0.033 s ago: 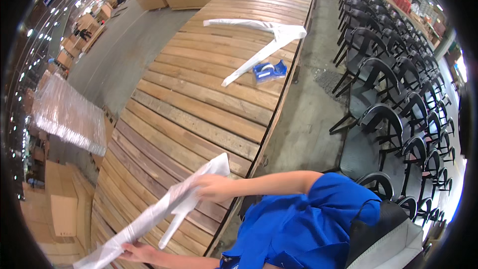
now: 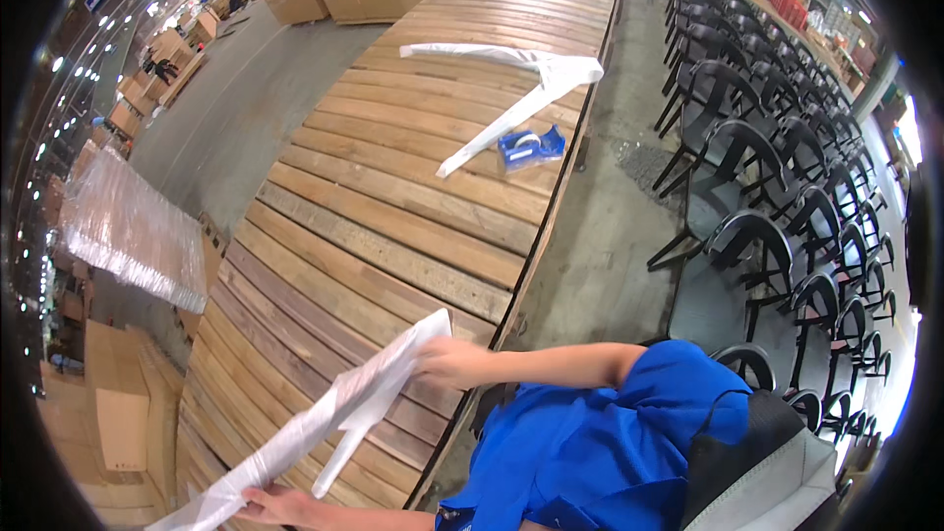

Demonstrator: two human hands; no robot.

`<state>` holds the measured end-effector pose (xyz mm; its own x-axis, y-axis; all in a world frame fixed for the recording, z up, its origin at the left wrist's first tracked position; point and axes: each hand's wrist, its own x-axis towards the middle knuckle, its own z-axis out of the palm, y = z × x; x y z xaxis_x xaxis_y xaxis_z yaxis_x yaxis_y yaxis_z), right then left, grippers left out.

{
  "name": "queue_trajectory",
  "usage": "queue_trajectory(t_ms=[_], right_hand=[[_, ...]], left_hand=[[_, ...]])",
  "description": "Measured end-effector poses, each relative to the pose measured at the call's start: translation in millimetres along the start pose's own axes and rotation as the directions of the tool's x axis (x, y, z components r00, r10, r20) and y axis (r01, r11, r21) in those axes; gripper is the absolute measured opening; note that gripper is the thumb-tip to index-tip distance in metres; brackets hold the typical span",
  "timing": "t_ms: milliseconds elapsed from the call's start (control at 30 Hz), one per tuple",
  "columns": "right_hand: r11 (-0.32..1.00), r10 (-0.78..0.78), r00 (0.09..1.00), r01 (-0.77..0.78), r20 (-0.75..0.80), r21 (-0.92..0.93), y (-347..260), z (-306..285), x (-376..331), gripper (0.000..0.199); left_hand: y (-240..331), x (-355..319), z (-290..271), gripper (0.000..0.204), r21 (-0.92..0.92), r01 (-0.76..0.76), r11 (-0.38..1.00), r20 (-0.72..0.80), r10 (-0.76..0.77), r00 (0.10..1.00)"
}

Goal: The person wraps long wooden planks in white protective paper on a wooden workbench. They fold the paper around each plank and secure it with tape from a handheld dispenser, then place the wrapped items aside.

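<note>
Plank table (image 2: 393, 226): right hand (image 2: 454, 364) (blurred) shifted slightly at wrapped piece (image 2: 329, 413).

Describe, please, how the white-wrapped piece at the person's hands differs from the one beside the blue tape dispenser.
Handling: the near piece is gripped by the left hand, with the blurred right hand at its upper end; the far piece lies on the wooden table, untouched. Framing: the near piece reaches the picture's lower edge, while the far piece shows whole. Shared: both are white-wrapped and branched.

A forked, white-wrapped piece (image 2: 307, 421) — sheathed in foam, perhaps — slants over wooden planks (image 2: 393, 226); wrap slightly translucent.
</note>
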<state>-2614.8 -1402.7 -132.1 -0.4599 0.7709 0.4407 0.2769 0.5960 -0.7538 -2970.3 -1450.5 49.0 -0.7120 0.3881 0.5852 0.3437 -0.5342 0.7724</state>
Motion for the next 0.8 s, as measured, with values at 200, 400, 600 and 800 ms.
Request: queue_trajectory(t_ms=[200,400,600,800], right_hand=[[0.186,0.975,0.22,-0.778,0.017,-0.601,82.0,-148.7,-269.7,0.034],[0.083,0.892,0.3,-0.843,-0.337,-0.531,157.6,-236.1,-260.2,0.019],[0.212,0.624,0.651,-0.673,-0.432,-0.708,267.9,-375.6,-94.1,0.018],[0.218,0.671,0.709,-0.469,-0.218,-0.856,394.6,-505.6,-65.5,0.032]], left_hand=[[-12.8,1.5,42.5,0.078,-0.136,-0.074,0.988,-0.123,0.057,0.991],[-5.0,-3.7,97.9,0.061,-0.056,0.049,0.997,-0.287,-0.064,0.956],[9.1,-15.3,111.2,0.052,-0.15,0.046,0.988,-0.302,-0.09,0.949],[-28.1,-35.9,199.7,0.062,-0.088,0.188,0.978,-0.332,-0.206,0.92]])
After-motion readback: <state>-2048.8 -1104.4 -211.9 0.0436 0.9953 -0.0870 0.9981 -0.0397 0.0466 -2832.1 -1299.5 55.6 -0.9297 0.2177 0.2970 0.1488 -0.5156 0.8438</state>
